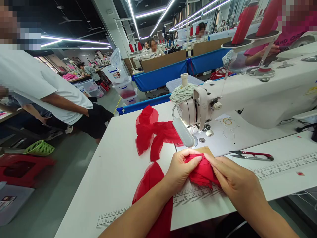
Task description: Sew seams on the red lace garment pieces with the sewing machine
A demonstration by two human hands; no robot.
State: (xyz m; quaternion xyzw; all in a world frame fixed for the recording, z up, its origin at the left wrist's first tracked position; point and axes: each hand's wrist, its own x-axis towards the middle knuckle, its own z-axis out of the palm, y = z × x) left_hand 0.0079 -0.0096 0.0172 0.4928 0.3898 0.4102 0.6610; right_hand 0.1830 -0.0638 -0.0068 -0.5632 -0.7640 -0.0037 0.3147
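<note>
My left hand (pixel 182 167) and my right hand (pixel 232 180) both pinch a folded piece of red mesh fabric (pixel 201 172) on the white sewing table (pixel 119 172), just in front of the presser foot area of a white sewing machine (pixel 247 96). The fabric trails off the table's front edge under my left forearm. More of the red mesh (pixel 153 132) lies bunched behind the machine's head, to the left. Fingers of both hands are closed on the cloth.
Red-handled thread snips (pixel 251 155) lie right of my hands, near a printed ruler along the table edge. A cord spool (pixel 183 91) sits on the machine. A person in a white shirt (pixel 44 89) stands at left beside a red stool (pixel 22 168) and green basket (pixel 39 148).
</note>
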